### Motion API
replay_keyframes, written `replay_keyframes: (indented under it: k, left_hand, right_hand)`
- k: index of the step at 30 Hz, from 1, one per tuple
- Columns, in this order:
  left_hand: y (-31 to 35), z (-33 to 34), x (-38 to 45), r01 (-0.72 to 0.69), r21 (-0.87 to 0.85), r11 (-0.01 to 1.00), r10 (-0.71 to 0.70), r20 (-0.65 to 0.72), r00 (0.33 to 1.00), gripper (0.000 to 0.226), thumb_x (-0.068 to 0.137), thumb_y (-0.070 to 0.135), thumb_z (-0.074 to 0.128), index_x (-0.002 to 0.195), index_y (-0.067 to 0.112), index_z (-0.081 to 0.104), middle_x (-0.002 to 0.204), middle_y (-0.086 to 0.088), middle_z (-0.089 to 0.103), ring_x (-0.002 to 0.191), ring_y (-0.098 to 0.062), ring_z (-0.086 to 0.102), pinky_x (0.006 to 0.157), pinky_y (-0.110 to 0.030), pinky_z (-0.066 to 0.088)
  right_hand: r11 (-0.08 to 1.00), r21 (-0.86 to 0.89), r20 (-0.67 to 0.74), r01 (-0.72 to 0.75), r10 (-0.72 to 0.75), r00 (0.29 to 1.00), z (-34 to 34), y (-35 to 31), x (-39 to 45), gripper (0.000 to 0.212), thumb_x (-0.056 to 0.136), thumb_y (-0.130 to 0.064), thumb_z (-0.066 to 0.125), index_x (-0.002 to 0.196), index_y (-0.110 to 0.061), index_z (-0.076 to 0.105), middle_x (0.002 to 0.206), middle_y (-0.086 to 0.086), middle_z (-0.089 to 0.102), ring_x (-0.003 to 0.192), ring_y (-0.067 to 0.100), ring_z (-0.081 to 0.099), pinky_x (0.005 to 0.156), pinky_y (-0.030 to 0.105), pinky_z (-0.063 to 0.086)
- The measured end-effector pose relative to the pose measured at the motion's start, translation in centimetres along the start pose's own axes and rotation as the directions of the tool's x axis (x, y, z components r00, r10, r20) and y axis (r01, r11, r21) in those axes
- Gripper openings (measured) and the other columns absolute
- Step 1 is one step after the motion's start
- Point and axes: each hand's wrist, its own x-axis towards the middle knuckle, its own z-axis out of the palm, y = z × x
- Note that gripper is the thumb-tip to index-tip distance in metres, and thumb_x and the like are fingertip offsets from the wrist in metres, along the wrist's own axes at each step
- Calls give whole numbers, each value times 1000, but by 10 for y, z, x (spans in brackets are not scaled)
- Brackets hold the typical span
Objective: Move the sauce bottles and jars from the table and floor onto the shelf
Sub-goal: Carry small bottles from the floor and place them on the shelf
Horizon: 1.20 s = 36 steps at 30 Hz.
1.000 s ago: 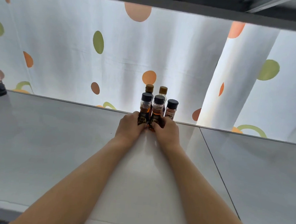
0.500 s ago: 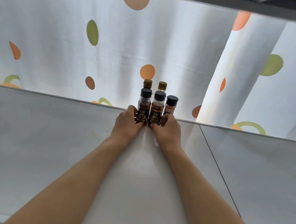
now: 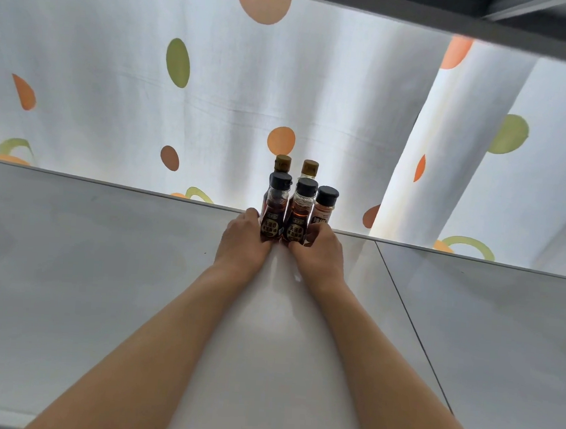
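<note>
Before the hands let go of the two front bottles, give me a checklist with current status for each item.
1. Left hand grips the left dark bottle: ok.
2. Right hand grips the right dark bottle: ok.
3. Both held bottles upright: ok.
4. Bases resting flat on the shelf: cannot tell, fingers hide them.
5. Black caps on both: ok; tightness cannot tell.
6. Neighbouring spice jar and two gold-capped bottles behind standing: ok.
</note>
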Motion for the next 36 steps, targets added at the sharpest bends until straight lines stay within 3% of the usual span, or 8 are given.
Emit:
replay_keyframes:
  k: [6, 8, 10, 12, 16, 27, 33, 36]
  left_hand:
    - [-2, 1, -6, 90, 334, 938, -127, 92, 988, 58, 96, 42, 45, 135, 0, 40, 139, -18, 44, 131, -33, 37, 109, -40, 30]
    - [-2, 2, -8, 81, 419, 904, -152, 138, 979, 60, 99, 43, 36, 142, 1, 34, 148, -18, 36, 139, -33, 28, 116, -44, 20]
    - [-1, 3, -10, 79, 462, 884, -182, 184, 966, 61, 101, 41, 28, 148, 2, 26, 156, -17, 25, 146, -33, 17, 119, -48, 10]
    - [3, 1, -12, 72, 483, 872, -198, 214, 957, 61, 102, 39, 23, 152, 4, 19, 160, -14, 17, 148, -32, 10, 120, -50, 4]
    - [5, -6, -25, 34, 522, 852, -222, 304, 926, 66, 102, 45, 15, 155, 6, 6, 163, -10, 1, 150, -28, -2, 119, -50, -3]
    - [47, -30, -157, 105, 577, 810, -304, 260, 917, 59, 104, 39, 13, 155, 11, 4, 164, -4, -1, 151, -22, -1, 121, -44, -1]
    - [60, -53, -247, 55, 640, 766, -254, 222, 941, 55, 105, 36, 12, 156, 15, 7, 164, -2, 2, 150, -18, 4, 122, -38, 4]
    - [66, -55, -287, 38, 642, 766, -159, 132, 978, 54, 106, 36, 15, 155, 15, 15, 163, -3, 12, 150, -19, 9, 122, -36, 5]
  right_hand:
    - [999, -41, 32, -34, 36, 999, -5, -2, -16, 41, 78, -14, 65, 119, -13, 59, 113, 7, 63, 102, 24, 61, 89, 32, 49]
    - [990, -136, 23, -26, 30, 999, -10, -1, -25, 48, 82, -12, 60, 130, -12, 56, 121, 9, 59, 110, 25, 57, 95, 32, 45]
    - [958, -286, 104, 35, -5, 995, -14, -5, -36, 47, 91, -15, 52, 137, -10, 51, 133, 10, 54, 121, 26, 51, 102, 32, 39]
    - [881, -455, 261, 125, -2, 965, -16, -11, -46, 46, 101, -25, 39, 143, -7, 45, 149, 11, 44, 138, 26, 39, 112, 33, 29]
    - [760, -618, 440, 201, 122, 890, -19, -14, -69, 65, 104, -50, 16, 160, -17, 7, 168, 2, 2, 154, 15, -1, 124, 40, -2]
    - [752, -477, 639, 455, -58, 767, -64, -4, -152, 60, 106, -38, 12, 159, -11, 3, 167, 5, -3, 154, 17, -5, 124, 43, -4]
    - [729, -389, 696, 563, -168, 698, -93, 7, -189, 63, 106, -43, 12, 159, -10, 3, 167, 6, -2, 154, 19, -3, 125, 43, -2]
    - [654, -392, 674, 647, -275, 685, -107, 15, -208, 62, 106, -41, 11, 158, -8, 8, 167, 8, 5, 154, 20, 2, 125, 43, 3]
